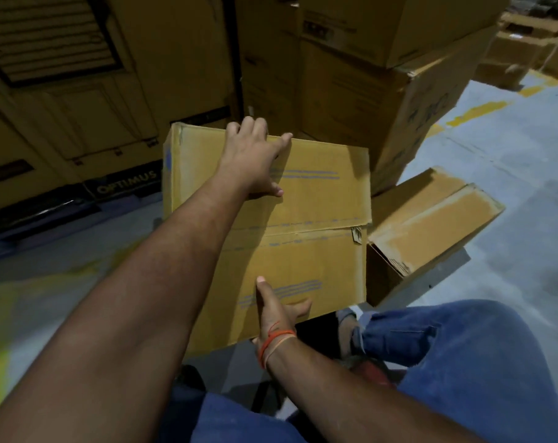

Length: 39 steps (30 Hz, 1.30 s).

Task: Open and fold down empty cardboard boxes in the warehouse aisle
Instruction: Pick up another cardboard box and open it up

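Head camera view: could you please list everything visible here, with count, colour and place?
Cardboard box: one, tan with blue stripes, centre, top flaps closed, held at both ends.
Smaller box: one, tan, on the floor to its right, tilted.
Stacked cartons: several, brown, behind and right; exact count unclear.
Printed cartons: several, brown with black print, left background.
Floor: grey with yellow markings.
Jeans: blue, bottom right.
Wrist thread: orange, on the right wrist.
Left hand: fingers curled over the box's far edge.
Right hand: grips the near edge, thumb on top.
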### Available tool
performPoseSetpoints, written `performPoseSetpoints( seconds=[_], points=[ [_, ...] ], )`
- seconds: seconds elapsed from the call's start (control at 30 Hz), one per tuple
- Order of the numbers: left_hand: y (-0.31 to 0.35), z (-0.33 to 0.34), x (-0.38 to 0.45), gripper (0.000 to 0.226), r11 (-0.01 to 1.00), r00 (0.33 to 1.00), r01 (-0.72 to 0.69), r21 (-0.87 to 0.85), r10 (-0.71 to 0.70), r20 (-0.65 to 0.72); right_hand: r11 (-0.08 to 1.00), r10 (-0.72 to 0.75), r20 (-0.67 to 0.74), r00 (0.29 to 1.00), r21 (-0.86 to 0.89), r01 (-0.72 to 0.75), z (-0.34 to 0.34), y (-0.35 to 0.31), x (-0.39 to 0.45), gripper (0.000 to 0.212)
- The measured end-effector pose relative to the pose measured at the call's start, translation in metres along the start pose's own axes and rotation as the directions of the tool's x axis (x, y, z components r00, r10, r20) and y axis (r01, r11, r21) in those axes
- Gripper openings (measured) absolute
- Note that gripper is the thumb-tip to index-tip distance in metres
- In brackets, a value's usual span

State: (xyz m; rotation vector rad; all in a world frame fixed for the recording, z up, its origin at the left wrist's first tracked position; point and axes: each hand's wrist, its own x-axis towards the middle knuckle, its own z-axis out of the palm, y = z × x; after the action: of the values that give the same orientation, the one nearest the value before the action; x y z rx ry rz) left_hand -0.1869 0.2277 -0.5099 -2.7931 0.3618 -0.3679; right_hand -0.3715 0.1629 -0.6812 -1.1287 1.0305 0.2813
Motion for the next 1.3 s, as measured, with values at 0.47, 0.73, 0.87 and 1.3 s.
performPoseSetpoints(
  seconds=[0.47, 0.73, 0.87, 1.3],
  points=[
    [-0.161, 0.089, -0.174, 0.107, 0.642, 0.67, 0.741, -0.195, -0.695, 0.259, 0.602, -0.234, 0.401, 0.886, -0.656, 0.455, 0.061, -0.019, 0.023, 0.125],
    [-0.138, 0.167, -0.278, 0.103, 0.052, 0.185, 0.965, -0.259, -0.832, 0.522, 0.018, -0.108, 0.681, 0.724, -0.727, 0.687, 0.129, -0.06, 0.071, 0.121],
    [-0.111, 0.22, -0.281, 0.11, -0.055, 0.091, 0.983, -0.176, -0.686, 0.722, -0.208, -0.022, 0.71, 0.704, -0.692, 0.692, 0.144, -0.063, 0.116, 0.119],
    [-0.098, 0.268, -0.235, 0.149, -0.016, 0.169, 0.977, -0.214, -0.561, 0.81, -0.262, -0.051, 0.713, 0.699, -0.685, 0.68, 0.149, -0.079, 0.191, 0.131]
  ],
)
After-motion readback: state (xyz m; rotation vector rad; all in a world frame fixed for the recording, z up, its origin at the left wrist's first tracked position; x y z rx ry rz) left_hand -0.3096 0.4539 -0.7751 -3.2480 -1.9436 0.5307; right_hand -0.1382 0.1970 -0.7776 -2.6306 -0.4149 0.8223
